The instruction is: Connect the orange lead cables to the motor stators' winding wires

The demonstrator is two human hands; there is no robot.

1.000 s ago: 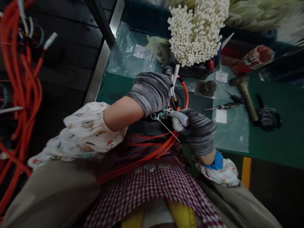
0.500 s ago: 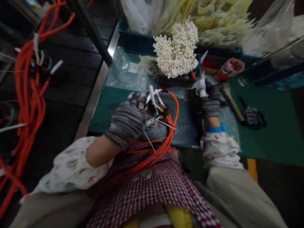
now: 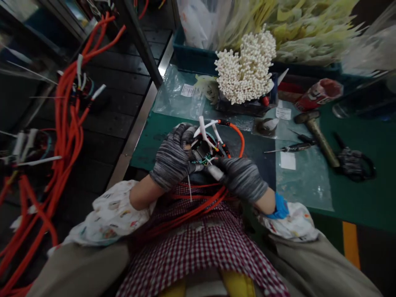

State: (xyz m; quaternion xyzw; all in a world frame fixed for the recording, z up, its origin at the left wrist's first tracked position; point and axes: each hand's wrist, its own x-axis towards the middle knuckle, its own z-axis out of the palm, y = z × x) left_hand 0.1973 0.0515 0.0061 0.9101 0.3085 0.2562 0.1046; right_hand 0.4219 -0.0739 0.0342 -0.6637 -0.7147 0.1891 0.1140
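Note:
Both my hands wear grey striped knit gloves. My left hand point(image 3: 173, 159) grips a bundle of orange cable point(image 3: 236, 134) whose end splits into thin coloured wires with white sleeves point(image 3: 202, 130) sticking up. My right hand point(image 3: 241, 175) is closed around the wire ends just right of the left hand, pinching a small white piece point(image 3: 215, 172). The orange cable loops down across my checked apron point(image 3: 201, 243). A thin white tie tail point(image 3: 189, 187) hangs below my left hand.
On the green bench point(image 3: 365, 165): a bunch of white tubes point(image 3: 247, 70), a red can point(image 3: 318, 93), a hammer point(image 3: 317, 132), a screwdriver point(image 3: 289, 147), black scissors point(image 3: 354, 163), plastic bags point(image 3: 176, 93). More orange cables point(image 3: 66, 136) hang at left. A blue bin point(image 3: 198, 57) stands behind.
My right hand has come back from near the tools at the bench's rear to the wire ends beside my left hand. The left hand kept hold of the cable.

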